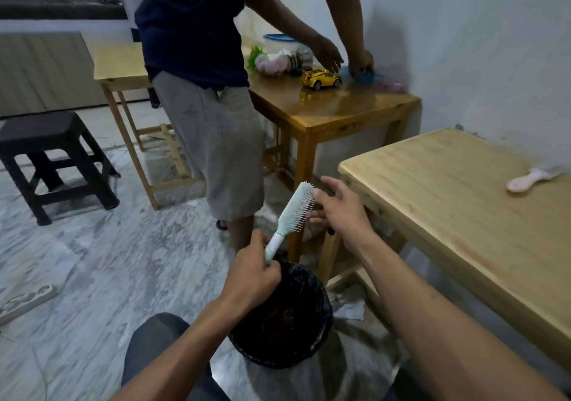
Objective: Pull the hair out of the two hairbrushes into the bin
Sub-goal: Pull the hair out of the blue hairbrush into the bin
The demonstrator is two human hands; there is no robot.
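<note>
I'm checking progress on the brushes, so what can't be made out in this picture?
- Hair on the green brush: bristles too small and blurred, head view.
- Second brush on the table: motion-blurred; its bristle side is not discernible.
- Bin contents: dark liner, dim light.
- Right hand fingertips: partly behind the green brush, contact unclear.
- Left hand covers the handle end.

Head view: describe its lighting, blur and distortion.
Head view: dim indoor light; glare streaks the dark table beside the toy car. Motion blur smears the floor, the right hand and the pink brush; the green brush in the left hand stays fairly sharp. Wide-angle bending curves the edges.
</note>
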